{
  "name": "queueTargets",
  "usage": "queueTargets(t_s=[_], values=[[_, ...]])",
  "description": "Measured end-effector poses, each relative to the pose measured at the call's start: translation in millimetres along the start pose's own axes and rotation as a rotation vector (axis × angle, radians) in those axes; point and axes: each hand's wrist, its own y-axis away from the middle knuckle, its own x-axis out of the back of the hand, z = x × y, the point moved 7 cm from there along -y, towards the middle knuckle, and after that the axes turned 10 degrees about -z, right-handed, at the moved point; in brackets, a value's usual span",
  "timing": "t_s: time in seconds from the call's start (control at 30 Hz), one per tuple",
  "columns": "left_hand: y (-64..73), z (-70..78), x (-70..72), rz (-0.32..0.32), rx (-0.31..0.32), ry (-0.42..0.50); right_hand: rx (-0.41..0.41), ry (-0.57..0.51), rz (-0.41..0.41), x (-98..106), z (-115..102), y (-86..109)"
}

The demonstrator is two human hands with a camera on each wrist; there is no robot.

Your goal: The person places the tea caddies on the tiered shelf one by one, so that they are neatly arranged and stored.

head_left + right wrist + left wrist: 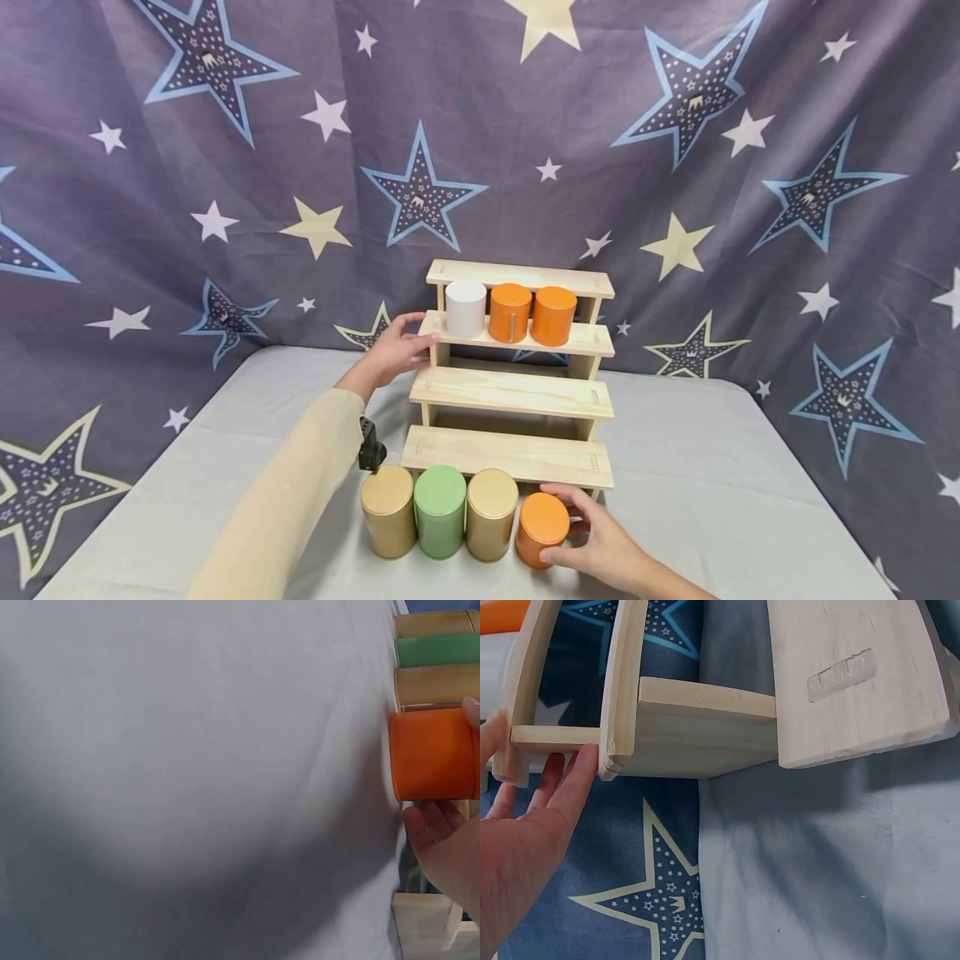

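Observation:
At the left end of a wooden stepped rack [510, 390], my left hand [393, 350] grips the second tier from the top. In the left wrist view its thumb [490, 736] lies on one side of the board and the fingers reach behind the upright. My right hand [597, 540] holds an orange canister [543, 527] in front of the rack, thumb on the near side and fingers round the far side. Beside that canister, a gold canister [491, 517], a green canister [440, 514] and another gold canister [388, 515] stand in a row.
On the rack's second tier stand a white canister [465, 310] and two orange canisters, a left one [510, 315] and a right one [554, 317]. The grey cloth [690, 483] covers the table. Behind it hangs a star-patterned curtain [525, 208]. A small black device [371, 448] sits at the left wrist.

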Motion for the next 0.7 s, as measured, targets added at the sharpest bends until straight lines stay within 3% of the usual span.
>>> queueTargets(t_s=[0.4, 0.7], values=[[2.0, 0.6, -0.5, 0.004, 0.003, -0.006, 0.050, -0.037, 0.045, -6.2, 3.5, -2.1], [2.2, 0.4, -1.3, -0.009, -0.005, -0.001, 0.012, -0.063, 0.072, -6.5, 5.2, -2.0]])
